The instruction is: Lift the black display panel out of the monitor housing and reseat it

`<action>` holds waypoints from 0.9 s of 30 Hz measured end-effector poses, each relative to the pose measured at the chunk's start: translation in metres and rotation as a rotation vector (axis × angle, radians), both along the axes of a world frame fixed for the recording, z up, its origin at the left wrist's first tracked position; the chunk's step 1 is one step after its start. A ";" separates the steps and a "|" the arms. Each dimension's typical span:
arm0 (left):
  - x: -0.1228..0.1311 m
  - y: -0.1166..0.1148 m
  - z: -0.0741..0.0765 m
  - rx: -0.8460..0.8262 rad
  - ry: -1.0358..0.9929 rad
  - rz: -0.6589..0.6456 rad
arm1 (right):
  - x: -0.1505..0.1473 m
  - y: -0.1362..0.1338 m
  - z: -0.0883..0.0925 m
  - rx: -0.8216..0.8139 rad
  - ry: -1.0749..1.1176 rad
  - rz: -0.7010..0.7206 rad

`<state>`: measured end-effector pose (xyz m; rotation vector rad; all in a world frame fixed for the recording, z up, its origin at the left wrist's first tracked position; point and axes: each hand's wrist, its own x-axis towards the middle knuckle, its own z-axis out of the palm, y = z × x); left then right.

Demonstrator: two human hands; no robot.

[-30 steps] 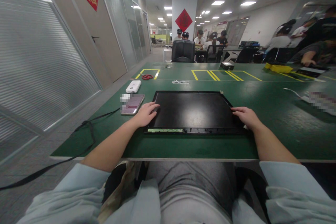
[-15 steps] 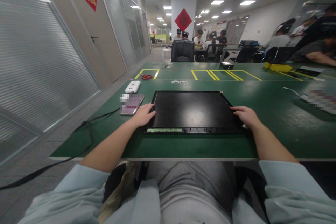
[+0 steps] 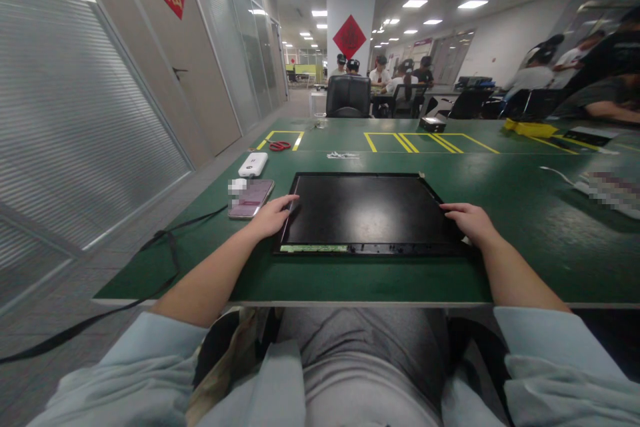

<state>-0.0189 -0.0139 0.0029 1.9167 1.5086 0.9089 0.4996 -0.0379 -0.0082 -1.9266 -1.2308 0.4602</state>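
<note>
A black display panel (image 3: 370, 210) lies flat on the green table in front of me, its dark glossy face up. A green circuit strip (image 3: 314, 249) shows along the left part of its near edge. My left hand (image 3: 270, 217) is at the panel's left edge, fingers stretched out over the frame, not wrapped round it. At the right edge, my right hand (image 3: 471, 221) grips the frame, with fingertips on top and the lower fingers partly hidden beside it.
Left of the panel lie a phone (image 3: 251, 200), a white device (image 3: 253, 164) and a black strap (image 3: 173, 240). Red-handled scissors (image 3: 280, 145) and small white pieces (image 3: 343, 155) lie farther back. A white cable (image 3: 559, 175) is at the right. People sit beyond the table.
My left hand has shifted slightly, its fingers now straighter and its thumb drawn back from the panel's face. The right hand and the panel stay in place.
</note>
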 end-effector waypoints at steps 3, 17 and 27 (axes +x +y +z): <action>0.003 -0.003 0.007 -0.032 -0.154 0.024 | -0.002 -0.001 0.002 -0.002 0.007 -0.003; 0.020 -0.013 0.020 -0.212 -0.803 0.223 | -0.006 -0.003 0.004 0.013 0.025 -0.022; 0.022 -0.013 0.023 -0.362 -0.924 0.276 | -0.005 -0.003 0.003 0.001 0.043 -0.018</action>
